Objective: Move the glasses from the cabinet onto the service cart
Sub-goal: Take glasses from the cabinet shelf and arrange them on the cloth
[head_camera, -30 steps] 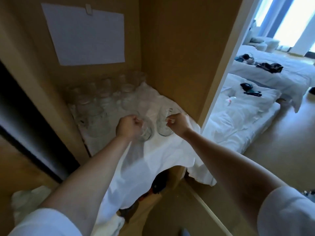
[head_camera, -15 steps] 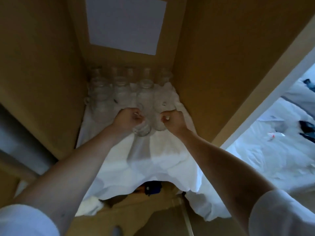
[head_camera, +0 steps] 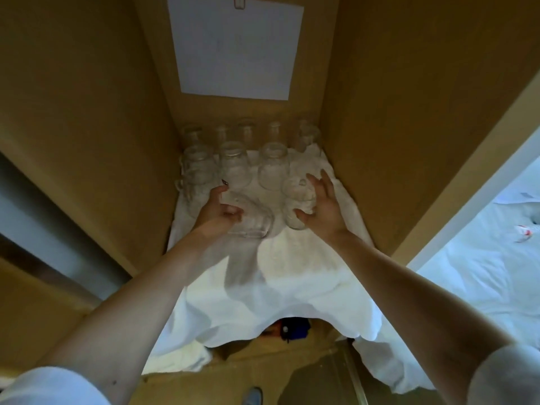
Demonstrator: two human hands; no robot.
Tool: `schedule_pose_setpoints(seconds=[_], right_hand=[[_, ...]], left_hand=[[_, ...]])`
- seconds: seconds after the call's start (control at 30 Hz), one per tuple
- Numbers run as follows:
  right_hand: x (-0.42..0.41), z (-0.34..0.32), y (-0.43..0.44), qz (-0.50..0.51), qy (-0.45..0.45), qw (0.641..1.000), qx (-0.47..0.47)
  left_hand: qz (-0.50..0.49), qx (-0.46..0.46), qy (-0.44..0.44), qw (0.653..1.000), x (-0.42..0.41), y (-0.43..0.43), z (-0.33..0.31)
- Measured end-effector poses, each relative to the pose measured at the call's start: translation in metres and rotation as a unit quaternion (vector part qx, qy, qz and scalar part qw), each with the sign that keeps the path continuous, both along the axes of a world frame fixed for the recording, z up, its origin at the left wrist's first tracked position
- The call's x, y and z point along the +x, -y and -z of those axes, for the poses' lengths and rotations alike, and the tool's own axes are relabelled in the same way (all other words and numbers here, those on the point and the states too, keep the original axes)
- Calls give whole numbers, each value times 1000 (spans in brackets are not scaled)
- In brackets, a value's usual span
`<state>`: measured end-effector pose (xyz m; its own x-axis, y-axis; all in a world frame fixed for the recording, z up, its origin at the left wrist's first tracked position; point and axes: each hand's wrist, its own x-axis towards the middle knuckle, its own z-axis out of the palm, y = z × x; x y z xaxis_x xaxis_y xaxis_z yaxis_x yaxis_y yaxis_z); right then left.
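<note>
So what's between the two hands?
In the head view, two glasses: a tilted glass gripped by the left hand and a standing glass at the right hand.

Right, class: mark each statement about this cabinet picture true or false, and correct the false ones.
1. The left hand holds a tilted glass. True.
2. Bare wood lies directly under the two hands. False: a white cloth lies there.
3. A sheet of paper hangs on the back wall of the cabinet. True.
4. The right hand is balled into a fist. False: its fingers are spread beside the front glass.
</note>
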<state>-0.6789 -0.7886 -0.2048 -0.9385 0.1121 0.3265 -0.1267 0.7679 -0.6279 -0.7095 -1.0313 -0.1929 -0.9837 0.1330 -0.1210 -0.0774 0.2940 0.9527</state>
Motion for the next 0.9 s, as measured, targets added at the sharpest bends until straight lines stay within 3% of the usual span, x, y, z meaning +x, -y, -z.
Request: schedule_pose_setpoints(seconds=[0.13, 0.23, 0.3, 0.37, 0.5, 0.57, 0.7, 0.9], right_hand=[[6, 16, -1, 65, 2, 996, -63], [9, 33, -7, 60, 105, 986, -118], [9, 42, -9, 55, 170, 975, -133], [7, 45, -6, 61, 189, 969, -144], [-8, 49, 0, 69, 177, 965, -180], [-9, 49, 6, 69, 166, 962, -204], [-7, 56, 11, 75, 148, 961, -223], [-8, 57, 18, 112, 156, 958, -212]], left_hand=[[-15, -41, 1, 999, 8, 28, 16], [7, -160, -51, 986, 13, 31, 22], [3, -263, -99, 960, 12, 27, 23], [-21, -368, -178, 912, 12, 23, 19], [22, -413, -328, 850, -2, 4, 12], [102, -456, -285, 837, -10, -12, 10], [162, -614, -195, 748, -26, -35, 12], [134, -641, -223, 722, -26, -36, 20]])
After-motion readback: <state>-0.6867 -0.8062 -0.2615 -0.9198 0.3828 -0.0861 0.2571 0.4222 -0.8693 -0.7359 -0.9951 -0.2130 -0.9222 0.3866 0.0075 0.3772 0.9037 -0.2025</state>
